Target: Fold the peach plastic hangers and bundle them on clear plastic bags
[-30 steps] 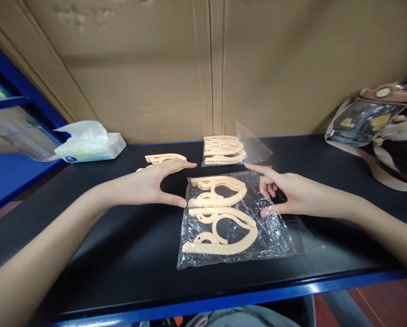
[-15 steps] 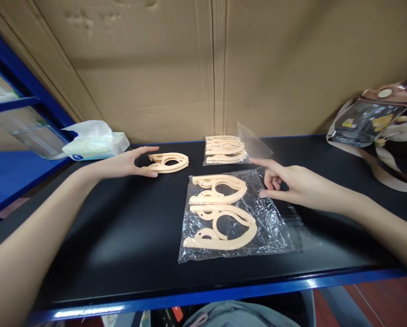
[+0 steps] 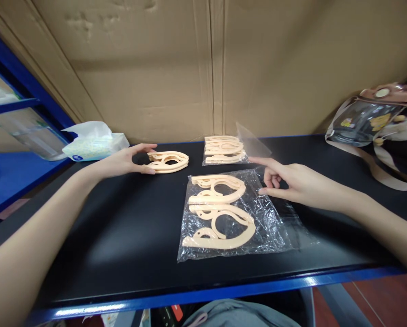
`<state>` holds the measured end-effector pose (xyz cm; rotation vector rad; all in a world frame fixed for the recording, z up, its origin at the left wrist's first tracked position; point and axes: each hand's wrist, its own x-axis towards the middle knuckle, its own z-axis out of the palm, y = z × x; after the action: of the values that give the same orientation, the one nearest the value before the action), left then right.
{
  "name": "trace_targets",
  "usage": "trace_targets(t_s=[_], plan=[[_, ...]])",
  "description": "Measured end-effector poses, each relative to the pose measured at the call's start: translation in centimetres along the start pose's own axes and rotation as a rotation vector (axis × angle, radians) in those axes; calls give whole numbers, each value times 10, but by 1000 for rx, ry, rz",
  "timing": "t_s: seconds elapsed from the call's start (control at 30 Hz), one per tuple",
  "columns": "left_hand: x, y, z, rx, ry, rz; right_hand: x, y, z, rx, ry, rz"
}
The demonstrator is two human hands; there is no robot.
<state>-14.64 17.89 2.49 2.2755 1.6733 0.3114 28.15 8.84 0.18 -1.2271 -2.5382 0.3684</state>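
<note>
Beige folding travel hangers (image 3: 172, 168) lie stacked on the black tabletop at left centre. My left hand (image 3: 131, 160) is at their left end, thumb at the near edge and index finger spread past the far side, not closed on them. Two more folded hangers (image 3: 232, 245) rest flat in a clear plastic bag (image 3: 271, 240) in the middle. Behind it, a smaller clear bag holds several hangers (image 3: 224, 145), its flap (image 3: 253, 138) sticking up. My right hand (image 3: 288, 181) hovers right of both bags, index finger stretched towards the rear one, other fingers loosely curled, holding nothing.
A tissue pack (image 3: 96, 143) stands at the back left beside a blue rack (image 3: 50, 106). At the right is a clear water bottle (image 3: 363, 120) with a strap (image 3: 377, 170) trailing on the table. Cardboard (image 3: 149, 72) backs the table, whose front edge (image 3: 224, 290) is blue.
My left thumb and index finger have drawn slightly closer around the end of the stacked hangers. My right hand and the bagged hangers have stayed about where they were.
</note>
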Motion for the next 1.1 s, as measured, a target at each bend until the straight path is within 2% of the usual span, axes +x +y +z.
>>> trace_targets(t_s=[0.17,0.3,0.47,0.63,0.8,0.97,1.1], plan=[[0,5,-2,-11,77,48,-1,1,-7,-59,90,20],[-1,22,4,-53,164,90,-2,1,-10,-109,204,24],[-12,67,24,-139,312,217,-3,-12,-6,-185,380,-75],[-32,118,48,-202,400,412,-3,-34,0,-226,385,-183],[-50,148,66,-175,380,554,-3,-45,5,-243,359,-243],[-56,157,75,-167,368,596,-2,-48,8,-244,376,-240],[-54,151,68,-212,202,577,-4,-44,-2,-199,327,-210]])
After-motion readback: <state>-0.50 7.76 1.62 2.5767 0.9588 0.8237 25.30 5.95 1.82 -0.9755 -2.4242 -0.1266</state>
